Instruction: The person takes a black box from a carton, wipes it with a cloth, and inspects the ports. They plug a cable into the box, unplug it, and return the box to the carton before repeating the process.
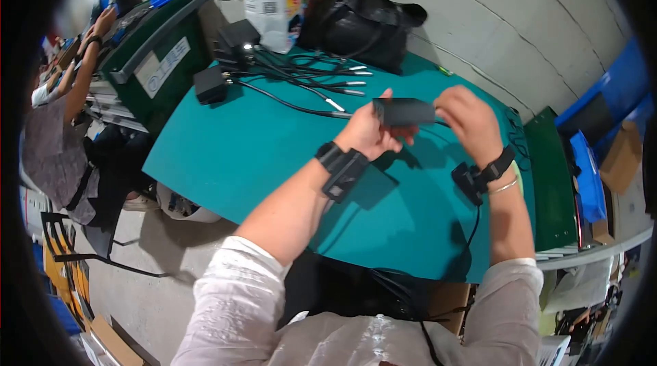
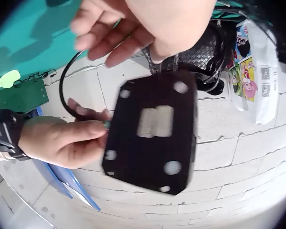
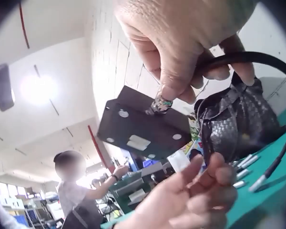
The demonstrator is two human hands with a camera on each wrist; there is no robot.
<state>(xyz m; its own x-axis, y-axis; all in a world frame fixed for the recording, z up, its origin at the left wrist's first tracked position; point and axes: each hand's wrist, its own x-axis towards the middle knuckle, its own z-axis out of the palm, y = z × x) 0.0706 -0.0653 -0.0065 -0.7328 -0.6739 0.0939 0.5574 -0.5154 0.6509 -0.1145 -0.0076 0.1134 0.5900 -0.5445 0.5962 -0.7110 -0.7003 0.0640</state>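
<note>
A flat black box (image 1: 405,112) is raised above the green table between the two hands. Its underside (image 2: 148,131), with round pads and pale labels, faces the left wrist view. The right hand (image 1: 472,119) pinches a cable plug (image 3: 161,104) at the box's edge, the black cable (image 3: 257,56) running back past its fingers. The left hand (image 1: 369,132) is palm up beside the box, fingers loosely bent. In the right wrist view that left hand (image 3: 193,200) appears apart from the box (image 3: 143,125); whether it touches is unclear.
On the green table (image 1: 226,154) lie black cables with silvery tips (image 1: 335,104) and power adapters (image 1: 211,85). A black bag (image 1: 363,20) and a white printed bag (image 1: 267,6) stand against the wall. Green bins flank the table; another person (image 1: 58,140) is at the left.
</note>
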